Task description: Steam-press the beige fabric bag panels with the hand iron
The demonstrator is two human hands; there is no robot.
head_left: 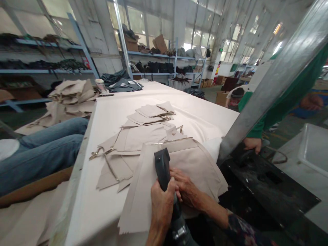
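My left hand (164, 200) is wrapped round a black nozzle-like tool (162, 167) with a thick tube running down toward me. Its head points away, over a stack of beige fabric pieces (202, 164). Right beside the tool, my right hand (188, 188) rests on the stack with its fingers extended toward the left hand; the fingertips are partly hidden. Farther up lie more beige fabric pieces (143, 133), overlapping, with metal clasps (101, 152) and straps on them. A zipper-like metal edge (176, 139) runs along the top of the near stack.
A white-covered table (202, 109) stretches ahead. A slanted metal post (266, 78) stands at its right. Beyond it a co-worker's green sleeve and hand (252, 144) show near a black machine (271, 181). At left are another person's jeans-clad legs (46, 147) and piled beige fabric (73, 90).
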